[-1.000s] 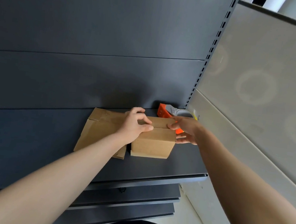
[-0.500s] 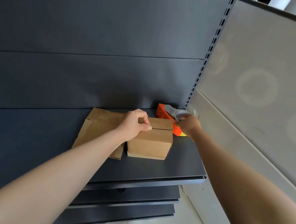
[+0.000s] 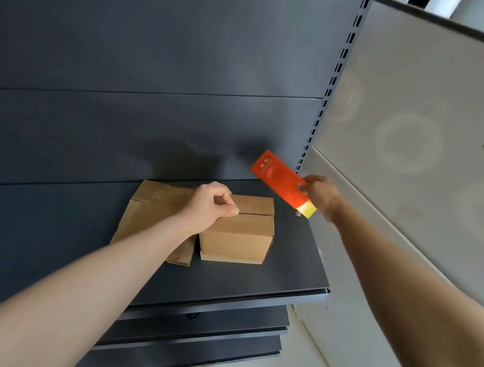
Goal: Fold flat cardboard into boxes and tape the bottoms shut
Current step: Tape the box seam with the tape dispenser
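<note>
A small folded cardboard box point(image 3: 236, 238) stands on the dark shelf point(image 3: 251, 286), its two top flaps meeting in a seam. My left hand point(image 3: 210, 207) rests on the box's top left, fingers curled, thumb pressing at the seam. Flat brown cardboard point(image 3: 151, 208) lies to the left of the box, partly under my left arm. My right hand point(image 3: 320, 195) grips an orange tape dispenser point(image 3: 278, 177) with a yellow end, held in the air above the shelf's back right corner, to the right of the box.
The dark panelled back wall point(image 3: 158, 64) rises behind the shelf, with a slotted upright point(image 3: 334, 81) at its right edge. A pale partition point(image 3: 426, 130) stands close on the right. Lower shelves point(image 3: 200, 328) jut out below, above a light floor.
My right hand has left the box's right end, taken hold of the tape dispenser at the back right and lifted it off the shelf. My left hand stays on the box.
</note>
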{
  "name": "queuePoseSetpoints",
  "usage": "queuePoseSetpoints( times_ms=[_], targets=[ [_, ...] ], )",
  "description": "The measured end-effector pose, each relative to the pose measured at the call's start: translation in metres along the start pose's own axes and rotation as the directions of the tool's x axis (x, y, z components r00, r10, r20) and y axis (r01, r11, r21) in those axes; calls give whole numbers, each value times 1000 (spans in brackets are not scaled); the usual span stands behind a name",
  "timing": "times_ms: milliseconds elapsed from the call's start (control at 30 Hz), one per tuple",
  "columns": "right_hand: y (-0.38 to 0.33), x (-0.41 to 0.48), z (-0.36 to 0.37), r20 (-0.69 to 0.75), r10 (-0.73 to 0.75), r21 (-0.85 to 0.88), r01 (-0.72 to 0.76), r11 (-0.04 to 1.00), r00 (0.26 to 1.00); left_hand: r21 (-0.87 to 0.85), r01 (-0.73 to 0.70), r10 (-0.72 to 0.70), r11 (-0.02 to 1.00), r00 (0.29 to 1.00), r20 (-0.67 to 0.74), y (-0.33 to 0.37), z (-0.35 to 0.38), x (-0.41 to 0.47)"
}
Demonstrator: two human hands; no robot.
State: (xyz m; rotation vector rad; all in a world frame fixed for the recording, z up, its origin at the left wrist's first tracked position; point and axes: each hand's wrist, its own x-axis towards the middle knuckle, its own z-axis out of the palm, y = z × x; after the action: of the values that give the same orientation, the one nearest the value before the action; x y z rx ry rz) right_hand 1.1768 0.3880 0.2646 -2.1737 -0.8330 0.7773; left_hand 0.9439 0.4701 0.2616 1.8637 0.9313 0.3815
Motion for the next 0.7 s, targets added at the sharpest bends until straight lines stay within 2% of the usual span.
queuePoseSetpoints(
  times_ms=[100,167,233,300,467,567,700],
  targets=[
    [-19,-21,-26,-79,-37,270,58,961,996,9,-5,5,1000,1000,16,0,-2,1],
    [-32,-34,-38,-123,-53,331,91,939,991,19,-13,13,1000,1000,25,-1,-3,2],
    [-43,-46,-46,-91,-93,414,123,902,992,25,-27,26,999,999,28,-1,-3,3],
    [-50,-54,-46,4,-154,489,133,862,988,28,-31,31,999,999,13,-1,-3,3],
    [-50,-59,-21,152,-120,501,28,865,981,-14,-35,35,999,999,-14,-5,-2,2],
    [-49,-61,-14,143,-58,508,-23,861,988,-50,-31,30,998,999,-23,-7,-4,-1],
    [-49,-61,-17,123,-54,492,-14,870,991,31,-19,17,999,996,86,-4,-14,0]
  ],
)
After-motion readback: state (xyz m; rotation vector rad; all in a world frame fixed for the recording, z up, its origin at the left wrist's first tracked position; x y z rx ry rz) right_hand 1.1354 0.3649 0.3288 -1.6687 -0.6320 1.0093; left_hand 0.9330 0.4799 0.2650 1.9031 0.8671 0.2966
